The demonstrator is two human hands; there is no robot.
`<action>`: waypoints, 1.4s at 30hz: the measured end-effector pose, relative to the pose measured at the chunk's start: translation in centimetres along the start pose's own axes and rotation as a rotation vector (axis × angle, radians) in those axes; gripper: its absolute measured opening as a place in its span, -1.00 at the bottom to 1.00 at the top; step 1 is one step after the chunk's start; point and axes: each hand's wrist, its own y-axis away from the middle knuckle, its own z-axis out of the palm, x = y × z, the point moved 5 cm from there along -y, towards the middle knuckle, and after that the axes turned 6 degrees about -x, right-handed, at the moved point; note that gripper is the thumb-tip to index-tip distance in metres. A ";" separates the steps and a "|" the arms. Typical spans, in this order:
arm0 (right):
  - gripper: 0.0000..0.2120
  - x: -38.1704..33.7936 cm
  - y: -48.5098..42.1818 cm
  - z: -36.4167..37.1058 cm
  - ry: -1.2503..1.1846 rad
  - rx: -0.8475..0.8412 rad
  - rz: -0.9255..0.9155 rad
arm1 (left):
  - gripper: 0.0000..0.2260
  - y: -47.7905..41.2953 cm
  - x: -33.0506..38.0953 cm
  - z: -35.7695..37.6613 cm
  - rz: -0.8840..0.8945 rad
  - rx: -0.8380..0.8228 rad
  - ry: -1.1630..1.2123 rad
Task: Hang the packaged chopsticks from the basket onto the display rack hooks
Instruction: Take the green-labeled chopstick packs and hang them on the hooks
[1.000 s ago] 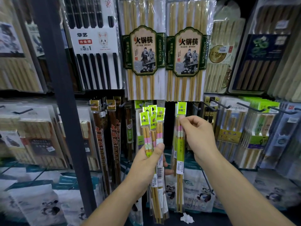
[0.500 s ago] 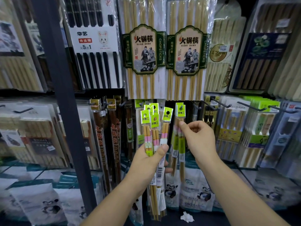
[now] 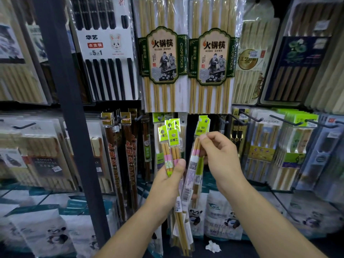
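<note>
My left hand (image 3: 168, 180) grips a bunch of slim chopstick packs (image 3: 170, 144) with lime-green header cards, their lower ends hanging below my wrist. My right hand (image 3: 220, 155) pinches the top of another pack (image 3: 197, 164) just under its green header, tilted with the header leaning right. That header sits right below the two large bamboo hot-pot chopstick packs (image 3: 164, 58). Whether it is on a hook I cannot tell. The basket is out of view.
A dark vertical rack post (image 3: 65, 101) stands left of my hands. Bare hook tips (image 3: 247, 117) jut out to the right over hung bamboo packs. Dark-brown chopstick packs (image 3: 128, 157) hang left of centre. Panda-printed bags (image 3: 221, 215) fill the lower shelf.
My right hand has taken a further pack next to the hung one and drawn it right and down. The left hand's bunch shifted slightly left.
</note>
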 end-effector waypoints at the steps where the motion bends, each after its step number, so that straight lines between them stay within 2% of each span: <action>1: -0.74 -0.1 -0.2 -0.3 -0.007 0.033 0.007 | -0.57 -0.1 0.1 -0.3 0.007 0.031 -0.039; 2: -0.72 -0.3 -0.5 -0.6 -0.002 0.060 0.010 | -0.52 -0.1 0.1 -0.5 0.014 0.048 -0.063; 6: -0.74 -0.9 -1.4 -1.2 0.046 0.099 0.022 | -0.66 -0.3 -0.4 -0.6 -0.012 0.047 -0.001; 10: -0.69 -0.9 -2.0 -1.3 0.074 0.104 0.041 | -0.69 -0.2 -0.4 -0.5 -0.043 0.019 -0.059; 19: -0.67 0.1 -2.4 -1.6 0.165 0.144 0.067 | -0.60 -0.2 -0.2 -0.6 -0.013 -0.011 -0.045; 25: -0.77 1.0 -1.0 -2.3 0.235 0.220 0.054 | -0.57 -0.2 -0.1 -0.5 -0.010 -0.040 -0.030; 28: -0.77 0.5 0.2 -1.2 0.170 0.089 -0.014 | -0.63 -0.2 0.0 -0.3 0.005 -0.047 -0.016; 31: -0.84 0.2 1.1 0.6 0.138 -0.116 -0.006 | -0.83 -0.4 0.3 0.1 0.041 -0.076 -0.041; 33: -0.85 0.3 1.3 1.2 0.146 -0.165 0.002 | -0.90 -0.4 0.4 0.2 0.068 -0.075 -0.081; 36: -0.82 0.3 1.1 1.1 0.112 -0.139 0.006 | -0.83 -0.4 0.1 0.2 0.044 -0.057 -0.068; 40: -0.75 0.1 0.3 0.0 0.065 -0.022 0.037 | -0.56 -0.4 -0.1 -0.7 0.013 0.045 -0.102; 42: -0.75 -0.4 -0.3 -0.6 0.065 0.039 0.031 | -0.60 -0.6 -0.5 -1.1 -0.014 0.076 -0.087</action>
